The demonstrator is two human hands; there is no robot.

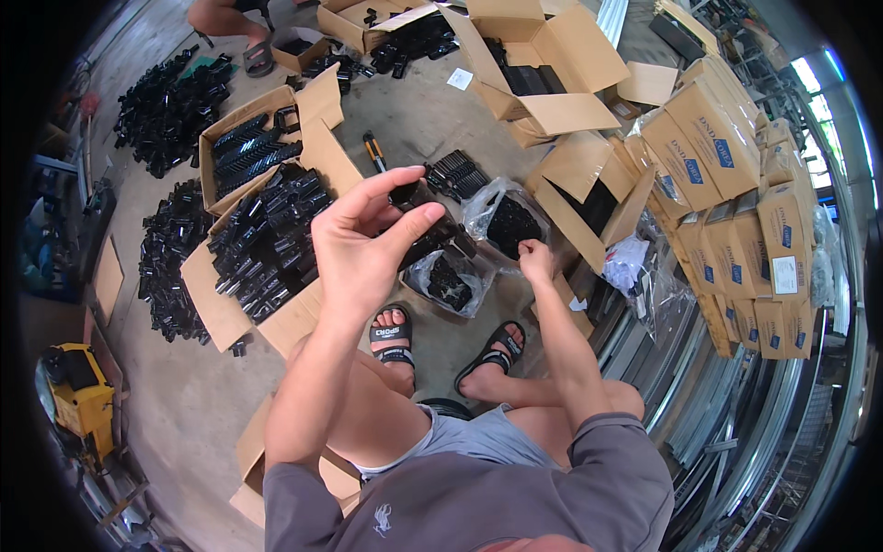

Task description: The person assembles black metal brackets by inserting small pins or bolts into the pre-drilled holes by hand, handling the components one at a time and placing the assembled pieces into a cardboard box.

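My left hand (354, 244) is raised in front of me, thumb and fingers closed around a glossy black part (425, 213); its full shape is partly hidden by the fingers. Lower and to the right, my right hand (535, 262) has its fingertips pinched together at the edge of a clear plastic bag (478, 213) of small black pieces (513, 228). Whether something small sits in that pinch cannot be made out. Closer to my feet, a second bag of small black pieces (449, 283) lies in a box. A row of black parts (457, 175) lies beyond the bags.
Cartons of black parts stand left (241, 152) and near left (267, 235). Loose piles (175, 110) lie on the floor beyond. Open cartons (543, 55) are ahead, stacked cartons (708, 147) and metal profiles (708, 442) at right. A screwdriver-like tool (374, 152) stands ahead. Another person's leg (241, 28) shows far left.
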